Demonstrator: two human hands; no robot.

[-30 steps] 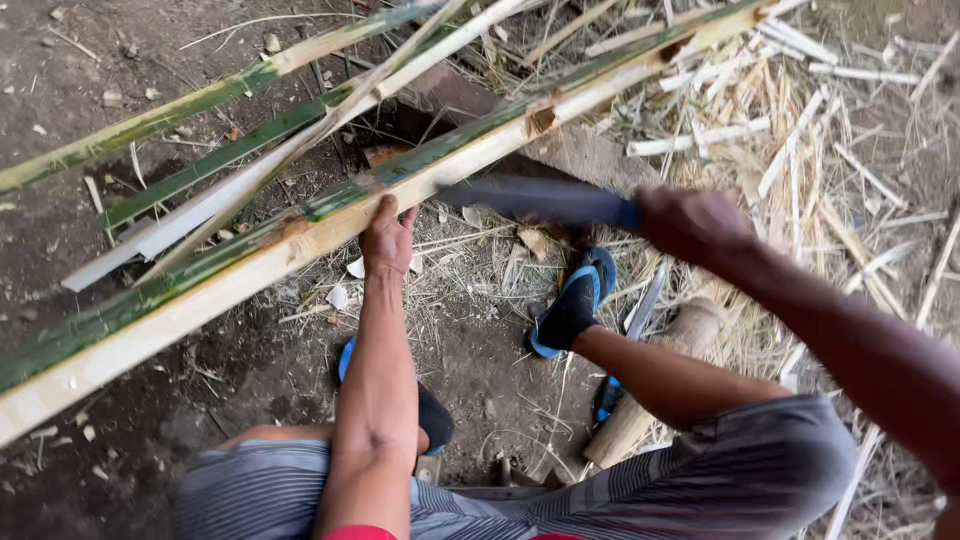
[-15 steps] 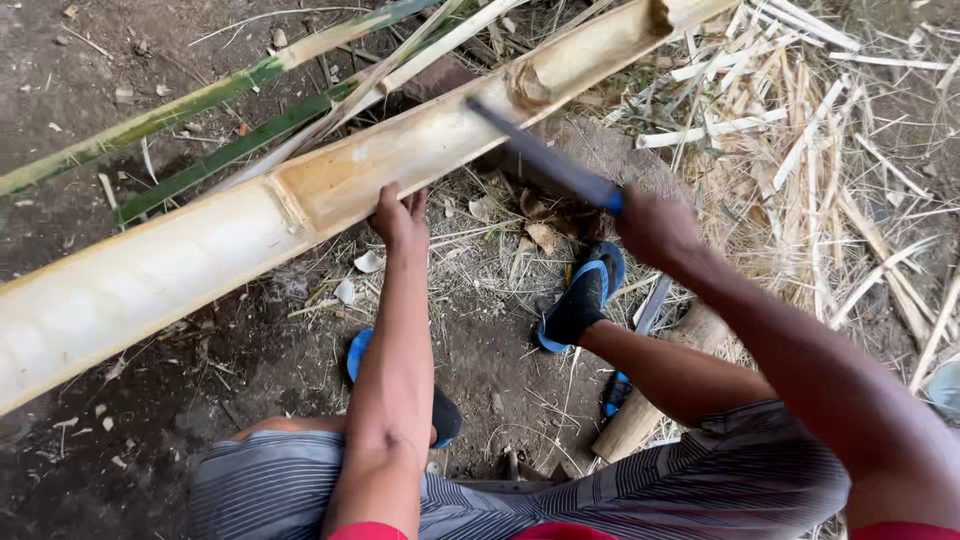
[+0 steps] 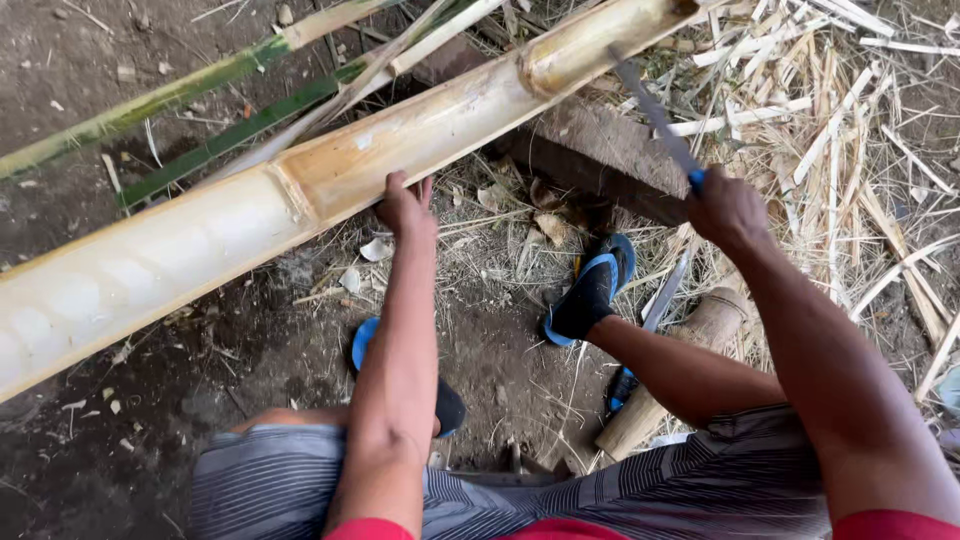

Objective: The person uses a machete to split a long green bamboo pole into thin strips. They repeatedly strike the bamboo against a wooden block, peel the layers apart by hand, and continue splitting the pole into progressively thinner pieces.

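Note:
A split half of thick bamboo (image 3: pixel 300 190) lies slanted across the ground, its pale hollow inside turned up, its far end resting on a dark wooden block (image 3: pixel 600 160). My left hand (image 3: pixel 405 205) grips its near edge just right of a node. My right hand (image 3: pixel 725 210) is closed on the blue handle of a long machete (image 3: pixel 655 115), whose blade points up and left toward the bamboo's far end.
Thin green and pale bamboo strips (image 3: pixel 230 85) lie behind the big piece. Dry splinters and straw (image 3: pixel 860 130) litter the right side. My feet wear blue and black sandals (image 3: pixel 590 290). A second blade (image 3: pixel 665 290) rests against a short log (image 3: pixel 670 380).
The bamboo has rolled from edge-on to hollow side up and looms larger. My right hand has raised the machete from level to pointing up and away.

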